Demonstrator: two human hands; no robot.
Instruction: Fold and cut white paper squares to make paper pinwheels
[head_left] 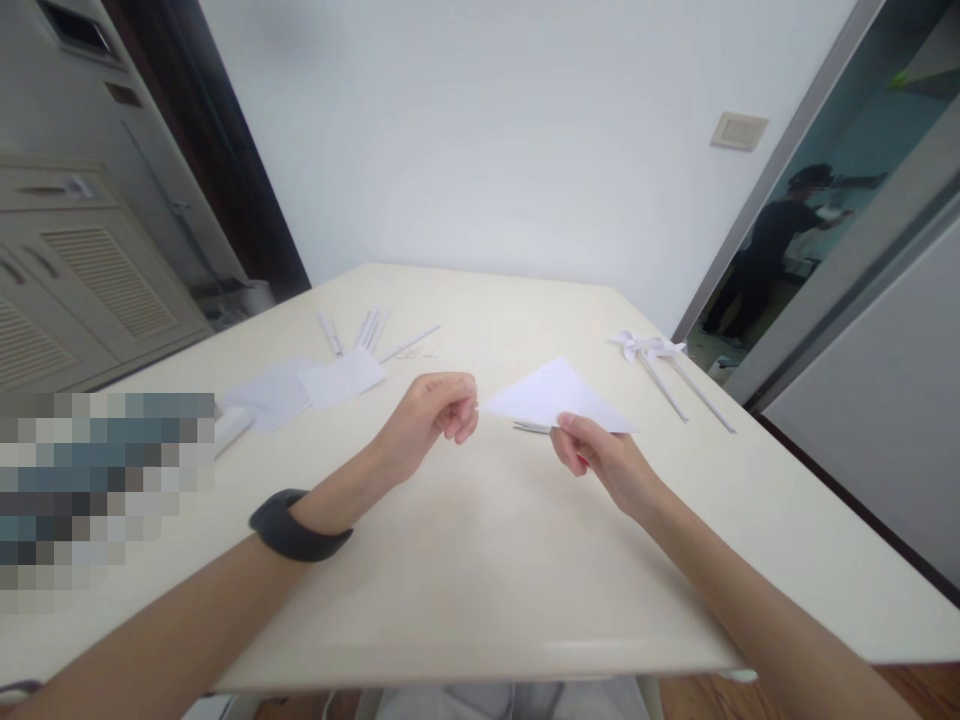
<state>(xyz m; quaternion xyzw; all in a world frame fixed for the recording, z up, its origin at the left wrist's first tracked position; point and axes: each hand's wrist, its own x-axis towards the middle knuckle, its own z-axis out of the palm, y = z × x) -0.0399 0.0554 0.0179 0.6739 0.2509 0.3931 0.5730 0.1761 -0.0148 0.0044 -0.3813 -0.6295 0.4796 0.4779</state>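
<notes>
A white sheet of paper folded into a triangle (559, 392) is pinched near its lower edge by my right hand (600, 455), thumb on top and fingers curled beneath. The paper's left corner reaches the fingertips of my left hand (439, 415). That hand is closed, its fingers curled together; whether they grip the corner is not clear. Just below the paper, the metal blades of scissors (531, 428) stick out to the left. A bit of red shows by my right fingers, and the rest of the scissors is hidden.
Two paper pinwheels (649, 347) on sticks lie at the right. To the left are white paper sheets (341, 378), rolled paper sticks (371, 328) and small scraps (420, 350). A pixelated patch covers the left edge. Beyond the right doorway stands a person (772, 245) in dark clothes.
</notes>
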